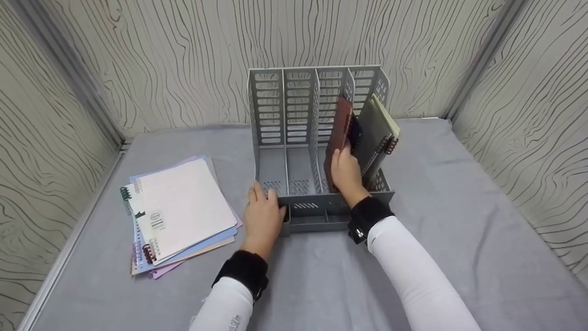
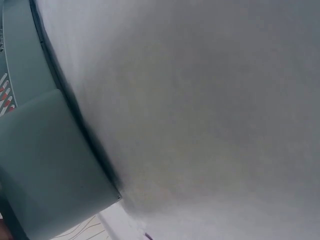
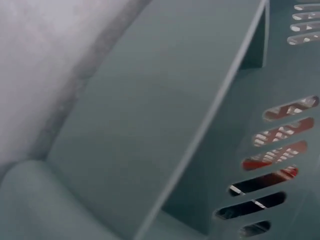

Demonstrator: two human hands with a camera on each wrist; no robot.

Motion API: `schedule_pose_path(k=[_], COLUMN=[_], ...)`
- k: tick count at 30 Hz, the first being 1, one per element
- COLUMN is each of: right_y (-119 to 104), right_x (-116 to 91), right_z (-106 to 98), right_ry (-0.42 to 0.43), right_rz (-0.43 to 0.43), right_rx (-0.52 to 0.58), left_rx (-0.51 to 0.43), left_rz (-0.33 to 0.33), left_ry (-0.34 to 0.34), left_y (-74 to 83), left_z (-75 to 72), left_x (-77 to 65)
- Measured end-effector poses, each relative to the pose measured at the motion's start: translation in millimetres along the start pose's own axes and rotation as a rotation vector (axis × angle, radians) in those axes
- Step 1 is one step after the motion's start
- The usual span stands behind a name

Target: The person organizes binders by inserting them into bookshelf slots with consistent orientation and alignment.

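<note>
A grey file organizer (image 1: 301, 200) with upright dividers and a front tray stands on the cloth. My right hand (image 1: 347, 172) holds a reddish-brown notebook (image 1: 340, 126), upright in the third compartment from the left; its fingers reach between it and a dark blue item (image 1: 355, 133) just right of it. Reddish and dark parts show through the organizer's slots (image 3: 280, 150) in the right wrist view. My left hand (image 1: 262, 220) grips the organizer's front left corner, thumb by the small cup. The left wrist view shows the cup's outer wall (image 2: 50, 170).
Spiral notebooks (image 1: 374, 133) with grey and pale green covers lean in the rightmost compartment. To the left lies a fanned stack of spiral notebooks (image 1: 183, 207), a white one on top. A grey cloth (image 1: 459, 220) covers the table; patterned panels (image 1: 183, 59) enclose it.
</note>
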State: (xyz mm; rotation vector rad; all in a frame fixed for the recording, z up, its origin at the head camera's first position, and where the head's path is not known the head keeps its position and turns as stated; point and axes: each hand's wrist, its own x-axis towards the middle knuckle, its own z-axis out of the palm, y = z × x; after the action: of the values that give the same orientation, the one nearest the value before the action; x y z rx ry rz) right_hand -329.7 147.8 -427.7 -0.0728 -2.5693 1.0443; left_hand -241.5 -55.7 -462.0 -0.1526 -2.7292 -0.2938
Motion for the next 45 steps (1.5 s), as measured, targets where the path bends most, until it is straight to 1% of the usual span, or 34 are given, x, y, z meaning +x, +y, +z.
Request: schedule_pose_path(k=[4, 7, 12, 17, 19, 22, 26, 30, 32, 33, 36, 39, 43, 45], right_y=[1, 3, 4, 4, 5, 5, 7, 14, 22, 28, 46, 64, 81, 85], right_x=[-2, -1, 0, 1, 1, -1, -7, -24, -34, -39, -51, -61, -69, -70], right_z=[-2, -3, -5, -9, -11, -15, -21, -33, -42, -46, -60, -69, -77, -83], right_ry=[-0.092, -0.129, -0.161, -0.177, -0.186, -0.206, -0.217, -0.191, -0.165, -0.151, -0.143, -0.196, -0.269, -0.295], right_rz=[0.048, 0.045, 0.022, 0.031, 0.035, 0.037, 0.005, -0.049, -0.109, -0.147, -0.268, -0.358, -0.432, -0.432], right_rx=[-0.074, -0.123, -0.161, -0.208, -0.21, -0.199, -0.166, -0.078, -0.056, -0.066, -0.153, -0.287, -0.382, -0.396], left_rx=[0.013, 0.006, -0.005, -0.008, -0.014, -0.022, -0.021, -0.011, -0.011, -0.011, -0.01, -0.013, -0.018, -0.028], left_rz=[0.005, -0.003, -0.011, -0.015, -0.017, -0.015, -0.006, -0.004, -0.01, -0.012, -0.016, -0.017, -0.015, -0.005], left_ry=[0.002, -0.006, -0.015, -0.025, -0.023, -0.001, 0.014, -0.013, -0.031, -0.038, -0.053, -0.051, -0.033, -0.043], left_y=[0.3, 0.4, -0.2, -0.1, 0.3, -0.5, -1.2, -0.6, 0.2, 0.2, 0.8, -0.1, 1.2, 5.6], left_z=[1.8, 1.5, 0.8, 0.6, 0.4, 1.3, 1.0, -1.3, -2.4, -2.7, -5.0, -5.7, -4.7, -4.8], left_x=[-0.9, -0.3, 0.7, -0.2, -0.7, -1.1, -1.0, 0.4, 0.7, 0.7, 2.6, 2.5, 1.3, 2.7])
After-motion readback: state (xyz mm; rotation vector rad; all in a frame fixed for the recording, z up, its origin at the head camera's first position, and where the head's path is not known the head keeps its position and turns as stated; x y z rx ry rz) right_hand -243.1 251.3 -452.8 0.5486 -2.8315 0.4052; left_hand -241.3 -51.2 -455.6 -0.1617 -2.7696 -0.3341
